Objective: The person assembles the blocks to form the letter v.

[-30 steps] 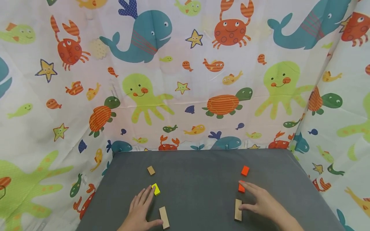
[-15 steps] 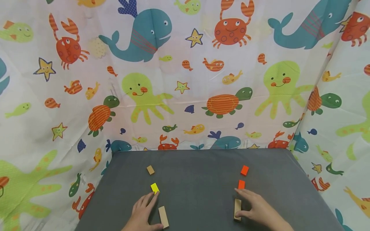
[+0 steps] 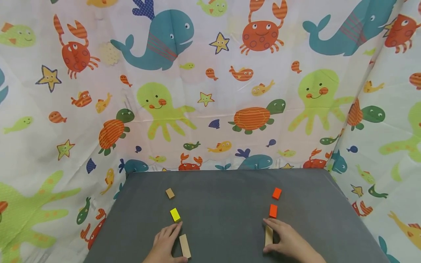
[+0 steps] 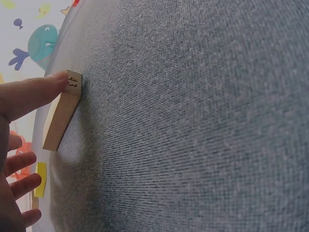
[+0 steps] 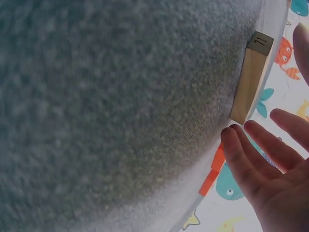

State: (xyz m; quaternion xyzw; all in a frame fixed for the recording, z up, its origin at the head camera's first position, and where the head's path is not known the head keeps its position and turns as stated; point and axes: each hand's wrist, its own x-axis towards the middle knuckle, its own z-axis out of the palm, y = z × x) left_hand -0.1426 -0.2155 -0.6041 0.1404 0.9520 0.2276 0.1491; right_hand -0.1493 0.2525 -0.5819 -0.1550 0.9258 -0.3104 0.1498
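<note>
My left hand point(image 3: 163, 246) spans a long plain wooden block point(image 3: 185, 246). Its thumb is at the near end, which bears the number 43 in the left wrist view; the other fingers are extended past the far end. On the right side, my right hand point(image 3: 289, 241) spreads thumb and fingers around a second long wooden block point(image 3: 269, 234). In the right wrist view that block's end reads 71, and the thumb stands apart from it while the fingertips are near its far end. Both blocks lie flat on the grey table, partly covered by the right hand in the head view.
Beyond the left hand lie a yellow block point(image 3: 175, 214) and a small wooden block point(image 3: 170, 193). Past the right hand are a nearer orange block point(image 3: 273, 210) and a farther orange block point(image 3: 276, 193). A sea-animal curtain point(image 3: 210, 120) surrounds the grey table point(image 3: 223, 212).
Both hands have drawn nearer to the body, away from the yellow and nearer orange blocks, and now frame the long wooden blocks. The blocks themselves show no clear movement.
</note>
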